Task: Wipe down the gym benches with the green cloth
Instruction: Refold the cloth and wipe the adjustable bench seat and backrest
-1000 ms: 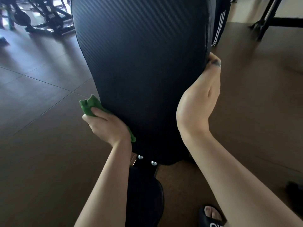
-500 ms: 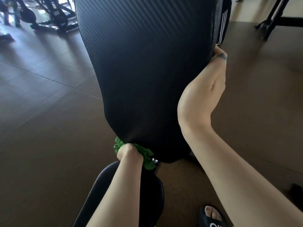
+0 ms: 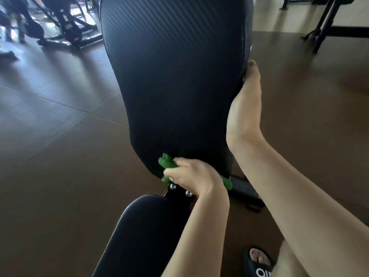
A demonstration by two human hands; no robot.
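The left hand [image 3: 191, 176] is squeezing the cloth [image 3: 167, 166] at the pad's [image 3: 175, 76] bottom end. The pad is stretching long, up and away from it. The right hand [image 3: 245, 108] is holding the pad's right side, fingers hidden.

Bare forearms without sleeves; dark polish on the right thumbnail [image 3: 252, 63]; black slide sandal [image 3: 259, 270] with white lettering

The raised back pad [image 3: 175, 80] fills the middle, and the seat pad [image 3: 143, 234] closes off the near centre, with only a narrow gap between them, crossed by the bolted bracket [image 3: 180, 189]. To the left, bare floor [image 3: 50, 156] runs open as far as the machines [image 3: 60, 23] at the far left. On the right, the right hand [image 3: 246, 108] lies along the pad's edge, with open floor beyond it up to a black frame [image 3: 327, 27] far right.
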